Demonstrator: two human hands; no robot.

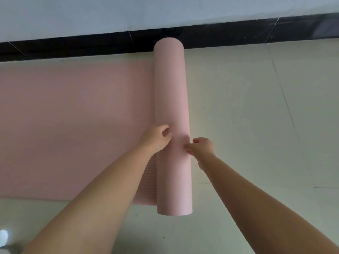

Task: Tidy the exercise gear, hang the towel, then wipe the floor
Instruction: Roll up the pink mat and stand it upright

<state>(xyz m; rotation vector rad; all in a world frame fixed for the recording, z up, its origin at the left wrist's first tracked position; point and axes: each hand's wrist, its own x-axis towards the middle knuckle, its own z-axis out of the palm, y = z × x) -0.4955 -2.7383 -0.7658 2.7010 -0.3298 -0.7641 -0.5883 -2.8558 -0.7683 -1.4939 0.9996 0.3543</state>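
Near corner: a small pale shiny patch point(3, 237) sits low beside the left forearm, too blurred to name.
Forearms: both bare, reaching forward and converging on the roll.
Floor: pale tiles point(256, 107) with thin seams, showing under and to the outer side of the right hand.
Left hand: the left hand point(157, 137) rests on the roll's left flank where the roll meets the flat sheet, fingers curled loosely against the surface, pressing rather than clasping; nothing is enclosed in it.
Right hand: the right hand point(200, 146) sits just beside the left, slightly nearer the person, on the roll's right edge; fingers are bent inward with the tips touching the mat, and it looks like a light pinch on the outer layer, though the angle leaves that uncertain.
Yoga mat: the pink yoga mat point(171, 99) is partly rolled into a thick cylinder lying on the floor, running away from the hands; its near end lies open below the wrists.
Unrolled part: the flat ribbed stretch point(73, 116) spreads out to the left of the left hand.
Far end: beyond both hands the roll's tip reaches a black skirting band point(91, 44).
Wall: a pale wall point(128, 13) rises above that band.
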